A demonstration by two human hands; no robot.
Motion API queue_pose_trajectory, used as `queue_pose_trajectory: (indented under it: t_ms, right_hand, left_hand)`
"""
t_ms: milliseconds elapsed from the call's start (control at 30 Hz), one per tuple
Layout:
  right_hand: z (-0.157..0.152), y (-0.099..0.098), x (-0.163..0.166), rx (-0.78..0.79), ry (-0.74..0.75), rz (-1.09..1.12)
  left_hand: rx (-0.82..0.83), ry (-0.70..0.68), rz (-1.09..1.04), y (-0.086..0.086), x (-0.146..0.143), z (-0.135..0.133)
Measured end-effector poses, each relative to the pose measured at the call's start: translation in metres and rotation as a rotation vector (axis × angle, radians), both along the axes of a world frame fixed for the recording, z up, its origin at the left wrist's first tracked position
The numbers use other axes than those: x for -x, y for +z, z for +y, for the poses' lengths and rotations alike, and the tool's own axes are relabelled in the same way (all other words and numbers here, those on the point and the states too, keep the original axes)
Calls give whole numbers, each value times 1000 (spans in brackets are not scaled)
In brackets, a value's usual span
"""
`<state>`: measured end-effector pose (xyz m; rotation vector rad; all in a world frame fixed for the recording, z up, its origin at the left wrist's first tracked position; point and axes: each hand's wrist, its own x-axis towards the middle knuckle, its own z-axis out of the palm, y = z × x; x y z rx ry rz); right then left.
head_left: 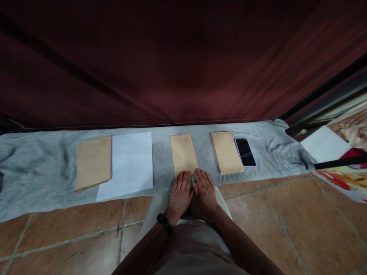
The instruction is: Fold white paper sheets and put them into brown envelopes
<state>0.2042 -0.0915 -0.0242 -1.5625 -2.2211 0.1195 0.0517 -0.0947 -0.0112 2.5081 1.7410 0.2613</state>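
Note:
A brown envelope lies lengthwise on a grey cloth spread over the floor. My left hand and my right hand rest side by side, fingers stretched flat, on the envelope's near end. Both hands are open and hold nothing. A black band is on my left wrist. A stack of brown envelopes lies to the left, with a white sheet of paper beside it. Another stack of brown envelopes lies to the right of my hands.
A black phone lies screen up right of the right stack. A dark red curtain hangs behind the cloth. Tiled floor runs along the near side. At the far right are a white sheet and colourful printed material.

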Motion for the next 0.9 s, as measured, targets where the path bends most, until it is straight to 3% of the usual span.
queue_pose_trajectory:
  t_ms: [367, 600, 900]
  right_hand:
    - [1, 10, 0, 35, 17, 60]
    - [6, 11, 29, 89, 175, 68]
    - [4, 8, 21, 73, 102, 55]
  left_hand:
    - [-49, 63, 37, 4, 24, -9]
    - [-72, 48, 48, -4, 26, -9]
    - [-35, 45, 48, 3, 27, -9]
